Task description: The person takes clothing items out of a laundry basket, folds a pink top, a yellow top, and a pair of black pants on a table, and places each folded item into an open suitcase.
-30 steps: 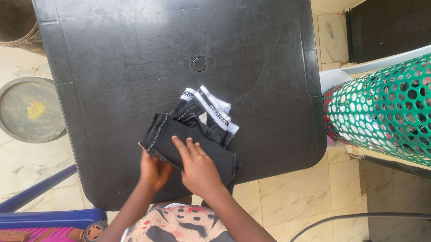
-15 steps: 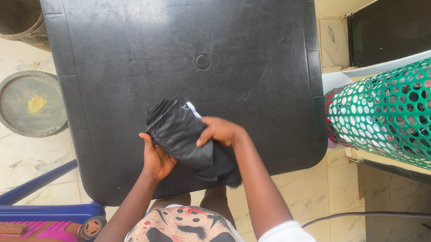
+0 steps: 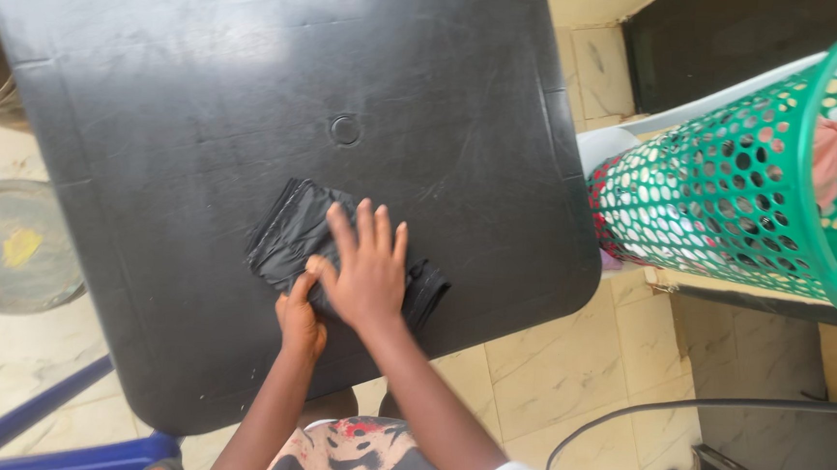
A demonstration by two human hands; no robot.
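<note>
Far to the left of my hands, on the pale marbled floor tiles, lies a round, dull grey metal lid with a yellow smear on it, and below it a blue plastic bar slants past the table's corner. My left hand rests at the near edge of the folded black cloth garment, its fingers tucked under my other hand, so I cannot tell whether it grips the fabric or only steadies it. Just beside it and partly over it, my right hand lies flat on the garment with the fingers spread wide, palm pressing down, holding nothing closed. The garment sits on the scratched black plastic table, near its front edge, sticking out to the left of my palm and a little to the right of it. Beyond my fingertips there is a small round capped hole in the tabletop. Well to the right of my hands, off the table, a green perforated plastic laundry basket leans on its side with a pink cloth showing inside it. Below it a thin black cable curves across the floor.
</note>
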